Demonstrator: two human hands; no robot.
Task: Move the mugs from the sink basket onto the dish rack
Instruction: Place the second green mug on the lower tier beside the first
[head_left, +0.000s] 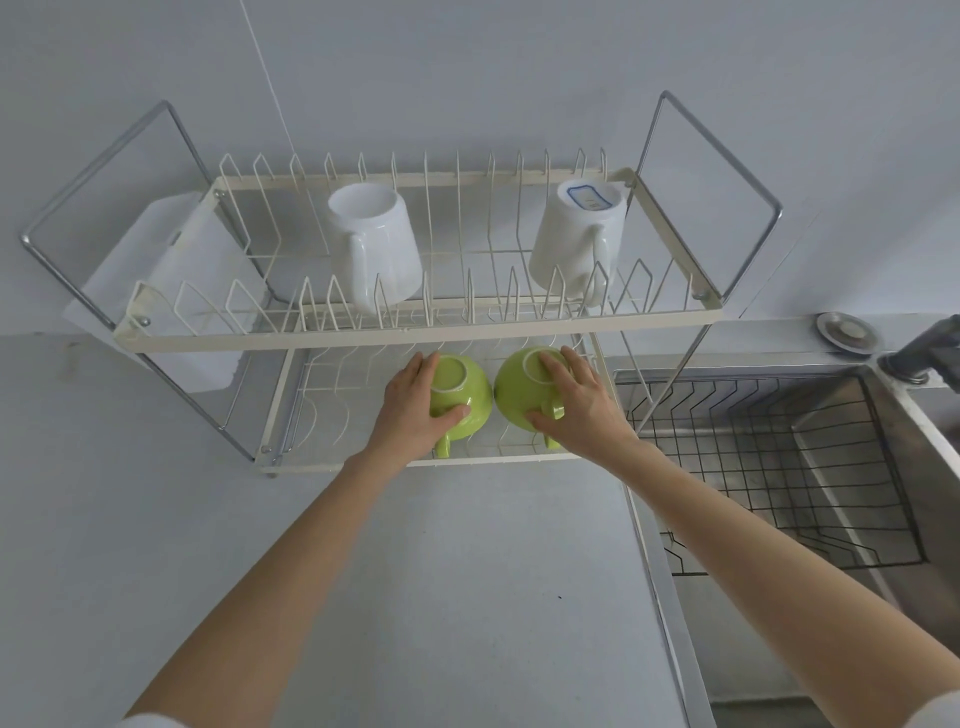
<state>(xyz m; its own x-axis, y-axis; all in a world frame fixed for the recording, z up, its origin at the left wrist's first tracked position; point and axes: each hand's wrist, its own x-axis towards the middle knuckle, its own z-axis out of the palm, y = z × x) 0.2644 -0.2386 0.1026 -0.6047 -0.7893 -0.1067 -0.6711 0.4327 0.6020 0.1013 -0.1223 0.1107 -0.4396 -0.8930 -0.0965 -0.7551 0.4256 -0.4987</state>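
Two green mugs sit upside down, side by side, on the lower tier of the cream wire dish rack (415, 340). My left hand (410, 410) grips the left green mug (467, 400), fingers over its base and thumb on its near side. My right hand (571, 400) clasps the right green mug (514, 392) the same way. Both handles point toward me. Two white mugs stand upside down on the upper tier, one at the middle (376, 244) and one at the right (576, 239). The dark wire sink basket (779, 467) at the right holds nothing.
A white cutting board (171, 270) leans at the rack's left end. The steel sink (852, 499) lies to the right, with a dark faucet (930, 353) and a round metal cap (847, 332) at its back edge. The grey counter (441, 597) spreads below my arms.
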